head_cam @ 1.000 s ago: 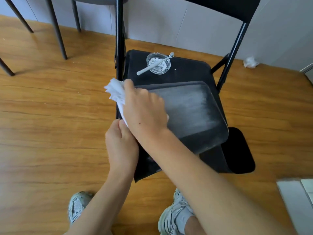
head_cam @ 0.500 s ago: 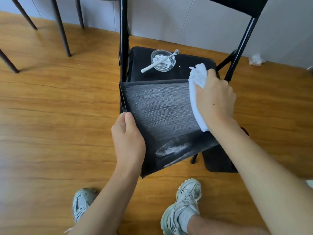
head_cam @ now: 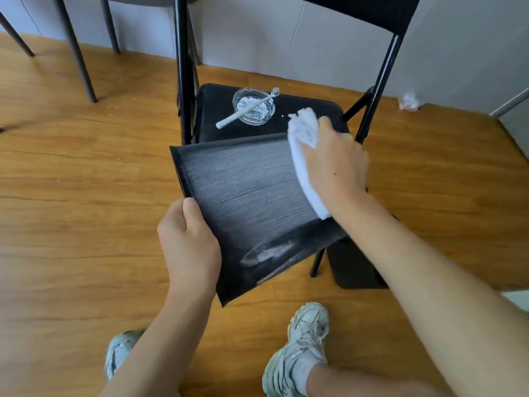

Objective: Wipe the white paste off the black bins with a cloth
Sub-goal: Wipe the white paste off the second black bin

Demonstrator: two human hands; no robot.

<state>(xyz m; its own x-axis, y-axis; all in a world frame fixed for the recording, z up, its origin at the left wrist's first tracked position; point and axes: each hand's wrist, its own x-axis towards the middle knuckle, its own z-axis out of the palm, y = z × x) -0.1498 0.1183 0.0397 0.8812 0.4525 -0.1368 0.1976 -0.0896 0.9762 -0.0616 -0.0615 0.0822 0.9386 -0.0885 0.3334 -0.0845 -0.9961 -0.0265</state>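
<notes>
Head view:
Bin: black bin (head_cam: pixel 252 207) tilted over the chair seat (head_cam: pixel 303 116), hazy with paste.
Left hand (head_cam: pixel 189 242): clamps the bin's edge.
Right hand (head_cam: pixel 335 164): presses cloth (head_cam: pixel 303 156) at the far-right corner.
Advice: probably wipe firmly toward the thick smear (head_cam: pixel 269 250).

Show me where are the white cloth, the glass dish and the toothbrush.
white cloth (head_cam: pixel 304 164), head view, its folded middle.
glass dish (head_cam: pixel 257 116), head view, its near rim.
toothbrush (head_cam: pixel 237 116), head view, its handle.

Floor (head_cam: pixel 71 173): warm wood planks, glossy.
Wall (head_cam: pixel 257 32): pale grey panels.
Chair (head_cam: pixel 380 81): black folding frame.
Table legs (head_cam: pixel 77 53): dark, far left.
</notes>
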